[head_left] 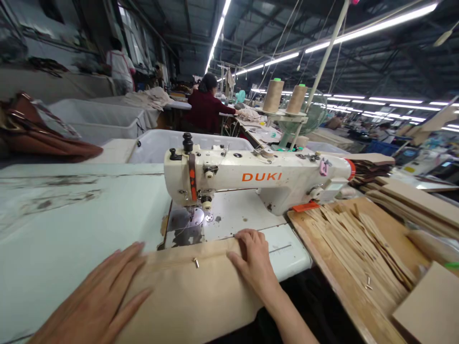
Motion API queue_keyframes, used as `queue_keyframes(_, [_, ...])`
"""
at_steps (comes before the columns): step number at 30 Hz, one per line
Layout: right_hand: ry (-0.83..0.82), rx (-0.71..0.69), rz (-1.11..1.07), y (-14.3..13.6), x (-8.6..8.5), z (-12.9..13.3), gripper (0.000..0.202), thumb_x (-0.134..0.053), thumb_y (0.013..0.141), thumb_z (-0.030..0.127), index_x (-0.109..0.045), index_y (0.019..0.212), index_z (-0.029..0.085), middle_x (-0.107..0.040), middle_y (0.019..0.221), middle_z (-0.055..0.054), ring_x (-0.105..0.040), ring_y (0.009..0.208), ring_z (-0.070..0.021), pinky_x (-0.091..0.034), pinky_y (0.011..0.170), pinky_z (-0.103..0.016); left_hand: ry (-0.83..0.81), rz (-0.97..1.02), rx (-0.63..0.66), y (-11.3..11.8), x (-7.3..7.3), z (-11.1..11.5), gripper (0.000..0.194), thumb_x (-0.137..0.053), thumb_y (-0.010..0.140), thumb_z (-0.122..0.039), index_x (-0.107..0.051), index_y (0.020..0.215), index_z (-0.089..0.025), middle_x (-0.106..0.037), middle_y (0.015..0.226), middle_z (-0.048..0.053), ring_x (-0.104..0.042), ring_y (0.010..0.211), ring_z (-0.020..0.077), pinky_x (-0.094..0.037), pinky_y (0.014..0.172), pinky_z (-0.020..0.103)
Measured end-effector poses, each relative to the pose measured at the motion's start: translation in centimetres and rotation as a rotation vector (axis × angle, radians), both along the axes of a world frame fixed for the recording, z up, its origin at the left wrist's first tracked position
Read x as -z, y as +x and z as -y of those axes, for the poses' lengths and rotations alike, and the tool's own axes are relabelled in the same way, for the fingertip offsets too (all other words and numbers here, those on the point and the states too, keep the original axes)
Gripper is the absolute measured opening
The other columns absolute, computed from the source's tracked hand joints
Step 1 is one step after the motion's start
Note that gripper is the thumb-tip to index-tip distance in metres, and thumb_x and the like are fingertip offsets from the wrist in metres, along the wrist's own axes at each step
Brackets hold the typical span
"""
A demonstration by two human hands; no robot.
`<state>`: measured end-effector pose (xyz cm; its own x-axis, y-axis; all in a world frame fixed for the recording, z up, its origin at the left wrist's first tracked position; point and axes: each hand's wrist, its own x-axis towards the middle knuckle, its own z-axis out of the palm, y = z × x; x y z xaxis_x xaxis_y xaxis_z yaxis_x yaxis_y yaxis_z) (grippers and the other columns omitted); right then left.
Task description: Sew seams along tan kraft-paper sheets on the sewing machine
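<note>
A beige panel (190, 301) lies in front of the white sewing machine (229, 174), partly over the table's near edge. Along its far side runs a narrow strip with a small shiny metal piece, which looks like a zipper pull (195, 263). My left hand (103, 291) rests flat on the panel's left part, fingers stretched out and a little blurred. At the far right corner, my right hand (253, 255) presses on the panel with bent fingers, its thumb apart from them. The needle area (193, 215) is just beyond the panel, not touching it.
Beige strips (362, 243) lie on a wooden board (409, 239) at right, near stacked boards (419, 200). Thread cones (274, 95) stand behind the machine. White bins (193, 138) and a brown bag (39, 134) are beyond the table. A person (206, 107) in dark red sits farther back.
</note>
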<state>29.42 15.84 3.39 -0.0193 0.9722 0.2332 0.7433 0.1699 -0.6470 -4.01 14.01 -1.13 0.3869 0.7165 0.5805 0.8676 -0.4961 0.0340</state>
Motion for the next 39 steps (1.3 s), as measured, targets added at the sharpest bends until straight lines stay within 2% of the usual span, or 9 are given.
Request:
queue_keyframes(3, [-0.089, -0.088, -0.096, -1.2, -0.5, -1.0, 0.012, -0.066, 0.079, 0.011, -0.058, 0.083, 0.019, -0.06, 0.096, -0.004, -0.051, 0.1, -0.0243, -0.038, 0.092, -0.041, -0.046, -0.005, 0.053, 4.8, -2.2, -0.7, 0.06, -0.05, 0.095, -0.049, -0.041, 0.144, -0.015, -0.051, 0.143, 0.014, -0.056, 0.122, 0.0289, -0.046, 0.102, 0.04])
queue_keyframes(5, [-0.129, -0.147, -0.155, -1.8, -0.7, -0.9, 0.008, -0.063, 0.083, 0.015, -0.056, 0.083, 0.019, -0.059, 0.086, -0.001, -0.053, 0.086, -0.0193, -0.041, 0.08, -0.033, -0.11, 0.082, 0.086, 7.6, -3.0, -1.1, 0.06, -0.057, 0.092, -0.043, -0.042, 0.143, -0.017, -0.051, 0.143, 0.013, -0.054, 0.125, 0.0292, -0.046, 0.102, 0.041])
queue_keyframes(9, [-0.234, -0.278, -0.491, -2.0, -1.3, 0.0, 0.015, -0.059, 0.091, 0.031, -0.053, 0.087, 0.019, -0.053, 0.077, 0.002, -0.049, 0.07, -0.0122, -0.037, 0.064, -0.024, -0.584, 0.321, 0.087, 10.3, -4.2, -1.1, 0.031, -0.068, 0.084, -0.031, -0.066, 0.113, -0.021, -0.069, 0.111, 0.005, -0.063, 0.105, 0.0268, -0.049, 0.091, 0.037])
queue_keyframes(11, [-0.268, -0.32, -0.64, -1.9, -1.8, 0.5, 0.022, -0.059, 0.092, 0.039, -0.052, 0.09, 0.018, -0.049, 0.075, 0.003, -0.045, 0.068, -0.0106, -0.035, 0.063, -0.023, -0.747, 0.382, 0.074, 10.4, -5.1, -0.7, 0.012, -0.066, 0.084, -0.031, -0.068, 0.088, -0.02, -0.07, 0.086, 0.0, -0.066, 0.083, 0.022, -0.05, 0.074, 0.029])
queue_keyframes(13, [-0.333, -0.341, -0.718, -1.7, -2.3, 0.8, 0.03, -0.058, 0.093, 0.046, -0.054, 0.098, 0.017, -0.045, 0.073, 0.004, -0.041, 0.066, -0.0097, -0.033, 0.06, -0.022, -0.832, 0.433, 0.085, 10.3, -6.0, -0.2, 0.019, -0.064, 0.086, -0.034, -0.062, 0.076, -0.019, -0.065, 0.073, -0.002, -0.063, 0.071, 0.0185, -0.045, 0.063, 0.025])
queue_keyframes(15, [-0.435, -0.375, -0.741, -1.5, -2.7, 1.1, 0.038, -0.061, 0.09, 0.052, -0.057, 0.103, 0.016, -0.046, 0.074, 0.003, -0.041, 0.067, -0.0099, -0.032, 0.06, -0.022, -0.906, 0.49, 0.096, 10.2, -6.6, 0.1, 0.021, -0.061, 0.087, -0.036, -0.06, 0.075, -0.018, -0.063, 0.074, -0.003, -0.061, 0.072, 0.018, -0.042, 0.064, 0.024])
queue_keyframes(19, [-0.588, -0.4, -0.759, -1.6, -2.8, 1.6, 0.046, -0.07, 0.082, 0.056, -0.06, 0.084, 0.012, -0.05, 0.071, 0.0, -0.042, 0.064, -0.01, -0.031, 0.057, -0.022, -0.966, 0.519, 0.094, 10.0, -7.1, 0.8, 0.025, -0.057, 0.088, -0.039, -0.059, 0.076, -0.017, -0.062, 0.075, -0.001, -0.059, 0.075, 0.0189, -0.04, 0.066, 0.025])
queue_keyframes(29, [-0.543, -0.37, -0.787, -2.2, -3.3, 2.6, 0.046, -0.062, 0.088, 0.058, -0.056, 0.078, 0.013, -0.044, 0.066, 0.003, -0.035, 0.06, -0.0074, -0.026, 0.053, -0.02, -0.952, 0.525, 0.115, 9.9, -8.2, 1.2, 0.028, -0.062, 0.082, -0.043, -0.059, 0.072, -0.017, -0.057, 0.071, -0.002, -0.054, 0.072, 0.0178, -0.036, 0.064, 0.025])
queue_keyframes(39, [-0.545, -0.383, -0.882, -2.8, -4.1, 3.1, 0.037, -0.071, 0.084, 0.049, -0.061, 0.088, 0.014, -0.057, 0.072, 0.0, -0.046, 0.061, -0.0084, -0.035, 0.055, -0.019, -1.05, 0.691, 0.086, 11.1, -7.1, 2.1, 0.035, -0.061, 0.079, -0.048, -0.049, 0.066, -0.018, -0.041, 0.065, -0.004, -0.041, 0.064, 0.0143, -0.029, 0.056, 0.024])
